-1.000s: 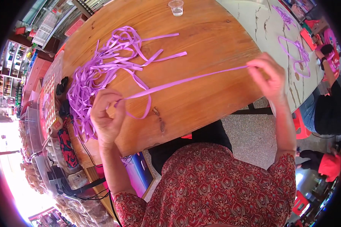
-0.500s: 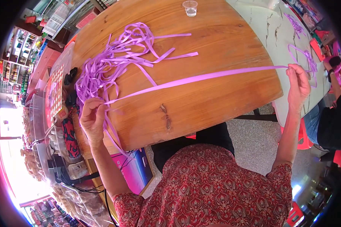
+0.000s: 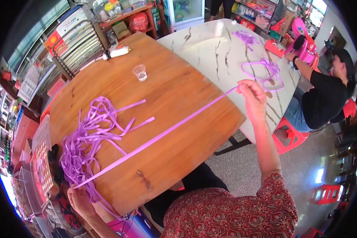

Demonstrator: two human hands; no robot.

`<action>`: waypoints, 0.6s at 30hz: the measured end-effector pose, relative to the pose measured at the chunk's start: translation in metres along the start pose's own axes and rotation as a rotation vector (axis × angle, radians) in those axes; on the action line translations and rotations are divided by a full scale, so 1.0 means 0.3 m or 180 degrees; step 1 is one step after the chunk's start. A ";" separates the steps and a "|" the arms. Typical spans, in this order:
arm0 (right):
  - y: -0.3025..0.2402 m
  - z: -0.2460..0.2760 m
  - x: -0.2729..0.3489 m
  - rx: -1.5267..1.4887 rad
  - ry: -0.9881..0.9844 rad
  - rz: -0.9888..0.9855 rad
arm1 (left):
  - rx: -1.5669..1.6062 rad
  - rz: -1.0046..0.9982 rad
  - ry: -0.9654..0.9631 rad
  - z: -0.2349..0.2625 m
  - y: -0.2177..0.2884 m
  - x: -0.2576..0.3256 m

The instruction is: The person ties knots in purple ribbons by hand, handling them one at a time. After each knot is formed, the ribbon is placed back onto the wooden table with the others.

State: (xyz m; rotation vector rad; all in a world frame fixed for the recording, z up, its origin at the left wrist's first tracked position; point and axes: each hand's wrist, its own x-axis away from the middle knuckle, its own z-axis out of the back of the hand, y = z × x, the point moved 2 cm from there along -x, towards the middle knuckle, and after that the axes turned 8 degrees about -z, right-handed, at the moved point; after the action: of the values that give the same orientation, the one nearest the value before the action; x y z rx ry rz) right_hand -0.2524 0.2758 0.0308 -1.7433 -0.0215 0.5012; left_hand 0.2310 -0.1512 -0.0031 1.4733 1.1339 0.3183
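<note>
Left hand [image 3: 81,202] at near left and right hand [image 3: 252,101] farther off at right each pinch the purple ribbon [image 3: 162,134], strung straight above the wooden table [image 3: 178,91], arms apparently spread for tautness, loose ribbon pile [image 3: 77,148] at left, probably for easy reach.

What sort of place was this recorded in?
Probably a small shop, perhaps doubling as a workspace: there is a glass-fronted cabinet, crowded shelving behind the marble-patterned table, and a heap of purple ribbons on the wooden table.
</note>
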 end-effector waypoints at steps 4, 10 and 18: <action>-0.017 -0.076 0.018 -0.1055 -0.0277 -0.0589 | 0.2524 0.0297 0.0138 -0.019 -0.111 -0.038; 0.073 -0.129 -0.011 -0.3253 -0.0764 -0.1050 | 0.3043 0.0230 -0.0734 -0.130 -0.078 -0.106; -0.056 -0.361 0.146 -0.0592 -0.1215 -0.0293 | 0.0626 0.0588 0.0232 -0.654 -0.098 -0.020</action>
State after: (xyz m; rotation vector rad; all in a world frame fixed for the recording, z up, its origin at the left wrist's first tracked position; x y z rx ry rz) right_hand -0.1716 0.1915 0.0485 -1.7933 -0.4290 0.7768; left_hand 0.0687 -0.0412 0.0270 1.7579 1.1137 0.4000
